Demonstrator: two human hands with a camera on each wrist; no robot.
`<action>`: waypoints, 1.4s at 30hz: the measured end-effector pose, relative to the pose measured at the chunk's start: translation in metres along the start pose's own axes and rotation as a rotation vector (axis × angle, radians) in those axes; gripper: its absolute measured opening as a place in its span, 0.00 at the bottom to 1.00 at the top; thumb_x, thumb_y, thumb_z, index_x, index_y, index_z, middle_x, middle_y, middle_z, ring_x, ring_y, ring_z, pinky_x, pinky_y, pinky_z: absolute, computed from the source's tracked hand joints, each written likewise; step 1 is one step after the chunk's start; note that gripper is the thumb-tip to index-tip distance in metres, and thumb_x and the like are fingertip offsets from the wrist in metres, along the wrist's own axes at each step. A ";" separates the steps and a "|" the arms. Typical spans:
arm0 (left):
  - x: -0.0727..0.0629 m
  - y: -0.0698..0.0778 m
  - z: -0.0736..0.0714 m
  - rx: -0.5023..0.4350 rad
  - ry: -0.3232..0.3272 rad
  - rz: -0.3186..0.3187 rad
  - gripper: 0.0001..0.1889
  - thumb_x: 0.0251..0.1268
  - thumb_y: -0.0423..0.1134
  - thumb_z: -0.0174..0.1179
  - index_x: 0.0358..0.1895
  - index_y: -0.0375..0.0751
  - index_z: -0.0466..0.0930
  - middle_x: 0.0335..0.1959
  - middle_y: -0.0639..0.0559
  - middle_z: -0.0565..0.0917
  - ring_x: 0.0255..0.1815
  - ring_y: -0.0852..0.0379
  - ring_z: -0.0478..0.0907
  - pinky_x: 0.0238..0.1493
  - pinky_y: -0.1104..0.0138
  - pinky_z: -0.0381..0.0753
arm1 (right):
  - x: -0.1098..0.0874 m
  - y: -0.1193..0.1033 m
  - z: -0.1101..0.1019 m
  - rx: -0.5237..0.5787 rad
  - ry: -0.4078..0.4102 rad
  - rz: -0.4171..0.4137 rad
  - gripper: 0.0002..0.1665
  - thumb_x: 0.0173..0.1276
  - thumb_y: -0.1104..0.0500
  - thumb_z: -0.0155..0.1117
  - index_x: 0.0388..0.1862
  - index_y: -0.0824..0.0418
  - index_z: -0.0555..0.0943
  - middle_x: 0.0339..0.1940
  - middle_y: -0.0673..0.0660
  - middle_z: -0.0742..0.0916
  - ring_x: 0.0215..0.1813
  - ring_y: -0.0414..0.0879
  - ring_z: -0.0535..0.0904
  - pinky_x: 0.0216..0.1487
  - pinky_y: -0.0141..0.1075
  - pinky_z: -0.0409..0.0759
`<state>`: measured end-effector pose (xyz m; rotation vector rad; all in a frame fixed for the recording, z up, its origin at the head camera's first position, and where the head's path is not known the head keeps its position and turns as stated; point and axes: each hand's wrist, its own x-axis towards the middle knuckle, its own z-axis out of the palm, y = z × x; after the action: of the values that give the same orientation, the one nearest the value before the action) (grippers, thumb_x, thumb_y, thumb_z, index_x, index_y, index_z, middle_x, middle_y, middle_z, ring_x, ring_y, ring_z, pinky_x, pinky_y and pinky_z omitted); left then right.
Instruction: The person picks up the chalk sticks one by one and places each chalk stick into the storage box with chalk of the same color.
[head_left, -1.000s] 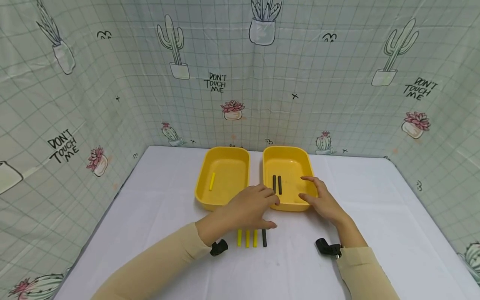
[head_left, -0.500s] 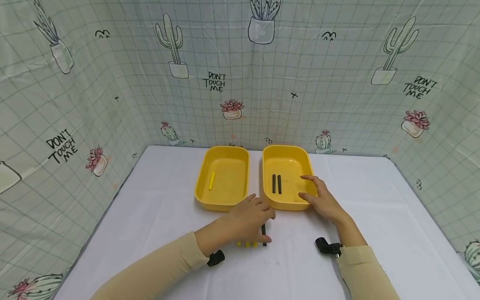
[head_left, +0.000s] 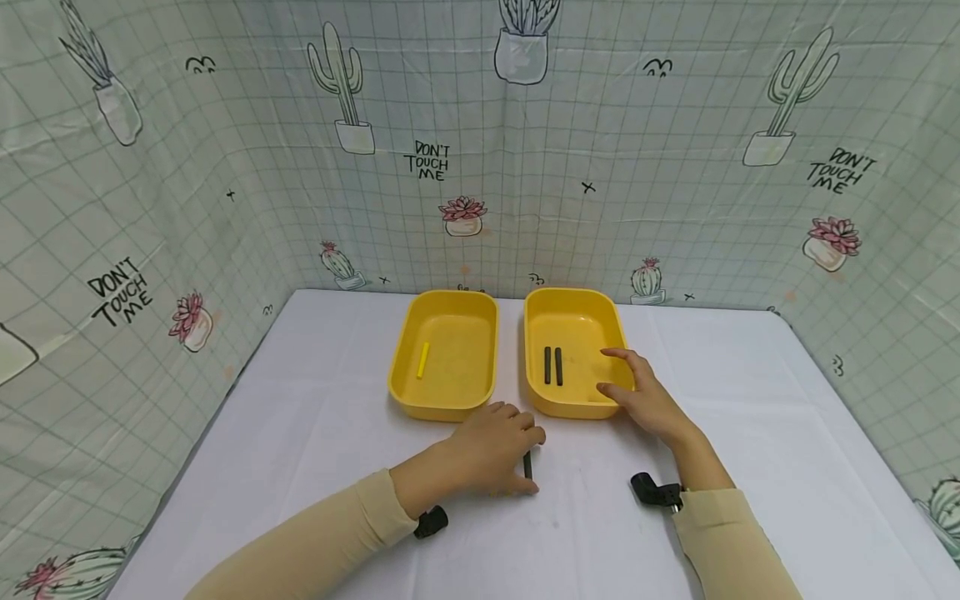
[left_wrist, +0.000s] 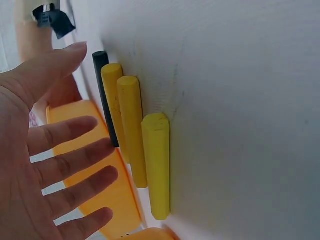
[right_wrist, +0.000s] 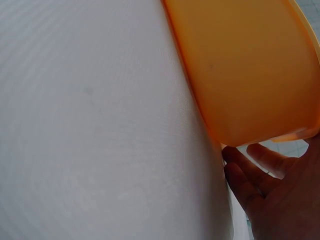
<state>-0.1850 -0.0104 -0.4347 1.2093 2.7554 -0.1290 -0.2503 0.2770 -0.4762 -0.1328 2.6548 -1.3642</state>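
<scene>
Currently, in the head view, shows a white tablecloth (head_left: 300, 433) with a left tray (head_left: 461, 358) and a right tray (head_left: 585, 325), both yellow, side by side near a curtain (head_left: 390, 208) printed with cacti. Contains one yellow stick (head_left: 423, 360) in the left tray and two black sticks (head_left: 558, 367) in the right tray. Has the left hand (head_left: 491, 450) low in front of the trays, thumb and fingers apart, with a loose black stick (head_left: 528, 465) partly visible beneath. Has the right hand (head_left: 652, 404) at the outer side of the right tray, thumb and forefinger apart over its edge.

In the left wrist view, shows the left hand's fingers spread, clamped on nothing, beside four sticks in a row on the cloth: the loose black stick nearest the thumb, then three yellow sticks (left_wrist: 130, 130). Cannot tell about contact. Seems, by this count, nearly half done: three sticks inside trays, four left outside.

In the right wrist view, shows the right hand's fingers loosely bent, not clenched, close by the tray's corner. Cannot tell about any pressure there.
</scene>
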 end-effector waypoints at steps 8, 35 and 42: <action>-0.002 0.000 0.003 -0.044 0.008 0.001 0.32 0.61 0.67 0.68 0.64 0.56 0.78 0.55 0.60 0.81 0.60 0.57 0.77 0.63 0.65 0.78 | 0.001 0.000 0.000 -0.005 0.000 0.002 0.38 0.75 0.51 0.62 0.79 0.55 0.61 0.86 0.67 0.52 0.86 0.70 0.43 0.79 0.74 0.42; -0.003 -0.001 0.011 -0.057 0.052 -0.009 0.32 0.61 0.67 0.68 0.64 0.56 0.78 0.55 0.59 0.82 0.61 0.57 0.77 0.62 0.65 0.78 | 0.001 0.001 0.000 0.003 -0.003 0.010 0.38 0.75 0.52 0.63 0.79 0.55 0.61 0.86 0.67 0.51 0.86 0.70 0.41 0.79 0.74 0.40; -0.002 -0.001 0.007 -0.100 0.034 -0.013 0.34 0.61 0.68 0.68 0.66 0.56 0.77 0.59 0.59 0.81 0.64 0.56 0.76 0.65 0.63 0.78 | 0.001 0.000 0.000 -0.003 -0.003 0.021 0.38 0.75 0.51 0.62 0.79 0.54 0.61 0.86 0.67 0.51 0.86 0.70 0.41 0.79 0.74 0.40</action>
<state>-0.1841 -0.0135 -0.4411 1.1786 2.7622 0.0280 -0.2509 0.2771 -0.4766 -0.1067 2.6488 -1.3525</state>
